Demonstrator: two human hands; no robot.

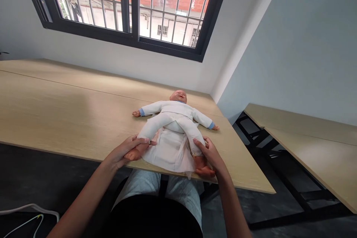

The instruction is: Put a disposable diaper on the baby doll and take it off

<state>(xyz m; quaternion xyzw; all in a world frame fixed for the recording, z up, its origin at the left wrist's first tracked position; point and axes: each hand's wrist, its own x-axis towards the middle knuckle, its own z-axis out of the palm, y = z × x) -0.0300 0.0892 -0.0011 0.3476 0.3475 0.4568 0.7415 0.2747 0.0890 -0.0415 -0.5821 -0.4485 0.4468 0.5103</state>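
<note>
My left hand (125, 150) curls around one ankle of a vinyl baby doll in a white long-sleeved suit with blue cuffs (175, 113), and my right hand (209, 152) wraps the other leg just above its bare foot, both gripping rather than pinching. A sheer white cloth (167, 154) lies spread under the doll's hips. The doll lies on its back at the near edge of a pale wooden table (83, 108), below a black-framed barred window (131, 33).

baby doll (173, 113) on table (69, 100); window (131, 7) behind (wall (125, 67) between); second table (315, 137) right
</note>
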